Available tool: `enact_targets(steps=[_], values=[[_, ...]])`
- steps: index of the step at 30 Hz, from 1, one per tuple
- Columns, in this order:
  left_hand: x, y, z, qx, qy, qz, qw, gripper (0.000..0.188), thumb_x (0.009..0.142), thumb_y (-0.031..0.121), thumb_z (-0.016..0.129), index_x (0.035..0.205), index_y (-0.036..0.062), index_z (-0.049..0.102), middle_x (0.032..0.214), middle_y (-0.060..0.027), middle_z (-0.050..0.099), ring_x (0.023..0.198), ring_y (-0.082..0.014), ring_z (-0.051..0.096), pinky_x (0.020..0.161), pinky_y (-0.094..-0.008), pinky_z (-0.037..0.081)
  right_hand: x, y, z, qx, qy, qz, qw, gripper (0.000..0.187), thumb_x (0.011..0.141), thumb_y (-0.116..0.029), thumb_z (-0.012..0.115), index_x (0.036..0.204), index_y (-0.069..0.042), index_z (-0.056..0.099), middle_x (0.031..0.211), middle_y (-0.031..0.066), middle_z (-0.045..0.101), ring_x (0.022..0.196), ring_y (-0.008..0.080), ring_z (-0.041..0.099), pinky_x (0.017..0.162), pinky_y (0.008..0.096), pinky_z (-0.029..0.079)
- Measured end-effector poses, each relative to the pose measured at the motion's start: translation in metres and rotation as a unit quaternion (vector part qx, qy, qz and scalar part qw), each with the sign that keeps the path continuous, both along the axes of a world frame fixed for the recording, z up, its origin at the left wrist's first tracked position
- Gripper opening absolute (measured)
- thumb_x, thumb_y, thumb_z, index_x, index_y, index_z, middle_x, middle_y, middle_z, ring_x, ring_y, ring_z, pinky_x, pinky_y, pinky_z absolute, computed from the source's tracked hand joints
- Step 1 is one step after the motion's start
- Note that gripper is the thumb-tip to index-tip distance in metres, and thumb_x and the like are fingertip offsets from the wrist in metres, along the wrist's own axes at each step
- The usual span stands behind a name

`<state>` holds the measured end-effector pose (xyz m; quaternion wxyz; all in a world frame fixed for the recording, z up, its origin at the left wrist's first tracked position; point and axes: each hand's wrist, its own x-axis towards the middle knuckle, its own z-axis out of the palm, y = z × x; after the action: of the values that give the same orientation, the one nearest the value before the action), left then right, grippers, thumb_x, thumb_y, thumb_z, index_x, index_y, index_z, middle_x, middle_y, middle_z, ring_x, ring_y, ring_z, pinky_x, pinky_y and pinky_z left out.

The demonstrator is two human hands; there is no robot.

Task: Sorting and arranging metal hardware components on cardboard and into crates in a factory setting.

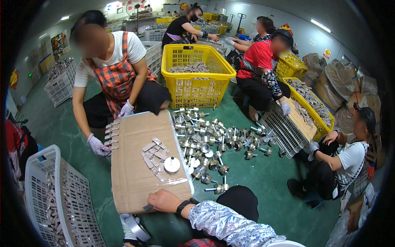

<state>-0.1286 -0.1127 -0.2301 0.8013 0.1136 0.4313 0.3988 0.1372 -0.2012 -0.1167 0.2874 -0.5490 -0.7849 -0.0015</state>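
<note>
My right hand (164,201), bare, in a blue floral sleeve with a black wristband, is closed at the near edge of a cardboard sheet (129,164). By its fingertips shows a short dark grey strip of tape (147,207). Lower left, my left hand (126,227), in a pale striped glove, is closed beside a silver roll of tape (139,229) and seems to grip it; its thumb is hidden. Several flat beige pieces (153,158) and a white round disc with a knob (172,164) lie on the cardboard. Grey edging runs along its right side.
Metal cups with stems (205,142) cover the floor right of the cardboard. A yellow crate (197,92) stands beyond, a white crate (61,197) at left. Opposite, a gloved co-worker (119,70) touches beige pieces on the cardboard's left edge. Other people sit at right.
</note>
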Motion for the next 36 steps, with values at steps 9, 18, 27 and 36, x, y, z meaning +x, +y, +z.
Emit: enact_targets(steps=[9, 18, 27, 36], values=[[-0.008, 0.0, -0.008, 0.017, 0.005, -0.017, 1.0, 0.019, 0.066, 0.015, 0.056, 0.084, 0.0107, 0.053, 0.073, -0.0053, 0.053, 0.049, -0.0249, 0.045, 0.038, -0.0379, 0.04, -0.002, -0.001, 0.001, -0.001, 0.0, 0.002, 1.0, 0.022, 0.072, -0.02, 0.067, 0.083, -0.008, 0.051, 0.081, 0.0079, 0.052, 0.065, 0.0257, 0.058, 0.06, 0.0364, 0.048], [-0.009, 0.002, -0.008, 0.013, 0.001, -0.013, 1.0, 0.023, 0.067, 0.016, 0.055, 0.088, 0.0092, 0.053, 0.074, -0.0061, 0.054, 0.049, -0.0263, 0.045, 0.038, -0.0386, 0.04, -0.003, -0.001, 0.008, 0.003, 0.002, 0.001, 1.0, 0.025, 0.07, -0.023, 0.068, 0.081, -0.008, 0.051, 0.08, 0.0076, 0.053, 0.067, 0.0258, 0.058, 0.061, 0.0362, 0.048], [-0.002, -0.001, -0.005, 0.041, 0.014, -0.018, 0.999, 0.012, 0.082, 0.027, 0.048, 0.085, 0.0154, 0.051, 0.072, -0.0047, 0.057, 0.045, -0.0246, 0.048, 0.041, -0.0348, 0.044, 0.0, -0.002, 0.004, -0.006, 0.001, -0.001, 1.0, 0.024, 0.071, -0.022, 0.068, 0.082, -0.008, 0.051, 0.08, 0.0078, 0.053, 0.067, 0.026, 0.058, 0.062, 0.0367, 0.048], [-0.004, 0.001, -0.009, 0.031, 0.017, -0.058, 0.998, 0.017, 0.081, 0.027, 0.048, 0.089, 0.0125, 0.052, 0.072, -0.0055, 0.056, 0.045, -0.0239, 0.049, 0.042, -0.0351, 0.044, 0.001, -0.003, 0.004, -0.002, -0.001, -0.002, 1.0, 0.024, 0.071, -0.023, 0.067, 0.082, -0.008, 0.051, 0.08, 0.0081, 0.053, 0.065, 0.0261, 0.058, 0.061, 0.0364, 0.048]])
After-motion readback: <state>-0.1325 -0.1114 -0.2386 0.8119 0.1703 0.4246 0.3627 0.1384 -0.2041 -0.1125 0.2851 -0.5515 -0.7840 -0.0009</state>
